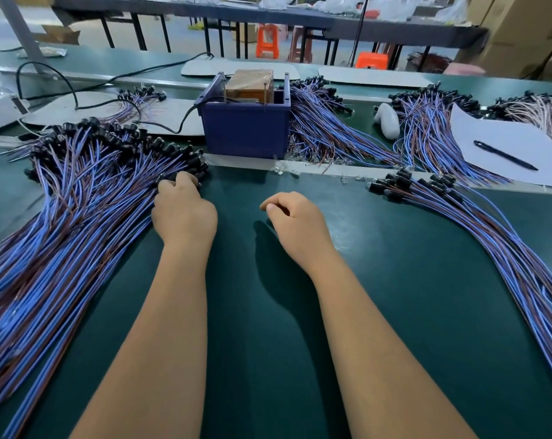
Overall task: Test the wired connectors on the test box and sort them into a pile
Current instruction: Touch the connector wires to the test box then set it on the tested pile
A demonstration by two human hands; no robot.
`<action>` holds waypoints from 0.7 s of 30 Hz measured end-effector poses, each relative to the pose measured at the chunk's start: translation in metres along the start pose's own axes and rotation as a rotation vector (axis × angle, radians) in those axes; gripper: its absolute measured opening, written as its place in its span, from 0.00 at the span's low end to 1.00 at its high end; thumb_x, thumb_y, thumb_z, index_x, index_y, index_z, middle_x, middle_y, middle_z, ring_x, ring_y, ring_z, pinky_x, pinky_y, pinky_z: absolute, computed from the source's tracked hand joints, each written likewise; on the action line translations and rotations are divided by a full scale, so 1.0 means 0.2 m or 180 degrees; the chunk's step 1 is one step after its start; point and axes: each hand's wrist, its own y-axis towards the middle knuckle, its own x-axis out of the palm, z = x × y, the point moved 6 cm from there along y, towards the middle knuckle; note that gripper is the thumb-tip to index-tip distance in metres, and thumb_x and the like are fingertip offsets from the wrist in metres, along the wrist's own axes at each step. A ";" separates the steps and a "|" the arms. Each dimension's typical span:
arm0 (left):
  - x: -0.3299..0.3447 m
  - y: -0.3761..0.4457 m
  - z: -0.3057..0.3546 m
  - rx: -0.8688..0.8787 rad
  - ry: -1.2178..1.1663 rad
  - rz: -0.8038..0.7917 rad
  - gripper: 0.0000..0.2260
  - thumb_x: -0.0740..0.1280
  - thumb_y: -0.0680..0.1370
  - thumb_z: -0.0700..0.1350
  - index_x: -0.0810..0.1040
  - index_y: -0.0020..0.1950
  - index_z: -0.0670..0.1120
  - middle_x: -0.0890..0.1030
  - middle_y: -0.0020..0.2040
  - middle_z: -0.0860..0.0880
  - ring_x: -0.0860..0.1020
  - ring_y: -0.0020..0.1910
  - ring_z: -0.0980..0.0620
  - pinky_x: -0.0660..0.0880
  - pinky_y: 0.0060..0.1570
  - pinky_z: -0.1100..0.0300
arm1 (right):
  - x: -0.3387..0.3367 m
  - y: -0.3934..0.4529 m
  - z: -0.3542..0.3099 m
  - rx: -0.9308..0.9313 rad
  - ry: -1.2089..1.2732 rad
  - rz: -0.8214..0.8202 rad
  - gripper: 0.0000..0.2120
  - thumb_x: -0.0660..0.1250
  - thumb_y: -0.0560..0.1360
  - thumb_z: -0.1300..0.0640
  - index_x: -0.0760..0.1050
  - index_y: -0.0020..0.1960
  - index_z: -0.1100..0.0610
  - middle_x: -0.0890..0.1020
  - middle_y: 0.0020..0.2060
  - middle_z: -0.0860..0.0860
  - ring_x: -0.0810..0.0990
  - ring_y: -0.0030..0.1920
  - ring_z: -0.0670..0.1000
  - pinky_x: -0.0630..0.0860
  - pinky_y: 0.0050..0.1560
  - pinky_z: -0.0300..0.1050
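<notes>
A large pile of wired connectors, blue and brown wires with black heads, fans across the left of the green table. My left hand rests at its right edge, fingers curled onto the black heads; whether it grips one I cannot tell. My right hand hovers over bare table with fingers loosely curled and nothing visible in it. The blue test box, with a brown block inside, stands beyond both hands. A smaller pile of the same connectors lies on the right.
More wire bundles lie behind and right of the box. A white sheet with a black pen sits at far right, near a white object. A black cable runs to the box. Stools and benches stand behind.
</notes>
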 end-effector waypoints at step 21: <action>0.08 -0.31 0.49 0.0761 -0.4570 -0.2879 0.19 0.57 0.74 0.47 0.85 0.34 0.43 0.83 0.36 0.44 0.80 0.32 0.48 0.79 0.37 0.59 | -0.01 0.02 0.02 0.1005 0.3587 -0.0169 0.27 0.47 0.84 0.44 0.76 0.60 0.63 0.81 0.46 0.61 0.79 0.47 0.59 0.78 0.47 0.51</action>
